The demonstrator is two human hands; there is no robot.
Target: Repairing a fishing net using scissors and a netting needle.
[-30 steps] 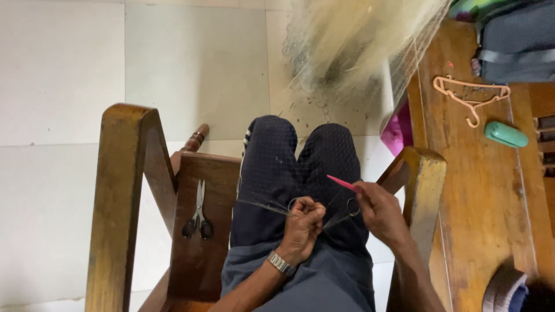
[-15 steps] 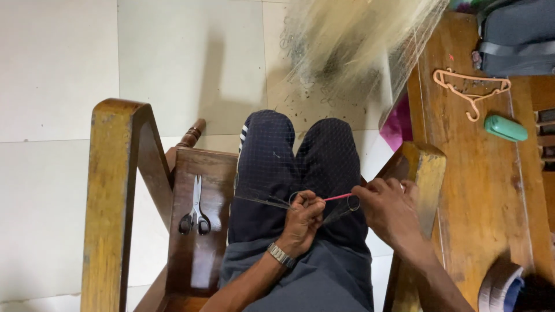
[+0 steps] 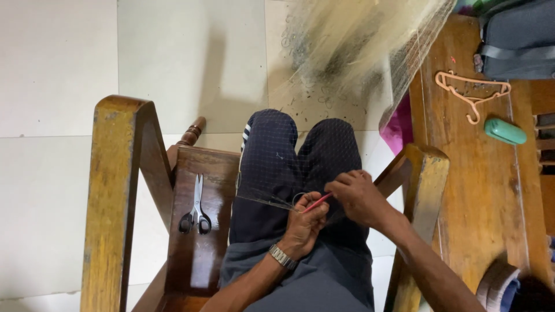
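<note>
The thin see-through fishing net [image 3: 272, 173] looks light and floppy. The left hand [image 3: 304, 222] pinches it; the right hand [image 3: 358, 196] grips a thin red needle [image 3: 317, 202].

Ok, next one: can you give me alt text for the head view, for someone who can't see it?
Seen from above, a seated person works fine netting spread over their lap, the left hand pinching its strands and the right hand holding a thin red tool. Black-handled scissors lie on the wooden chair seat to the left; a wooden table with a hanger stands to the right.
</note>
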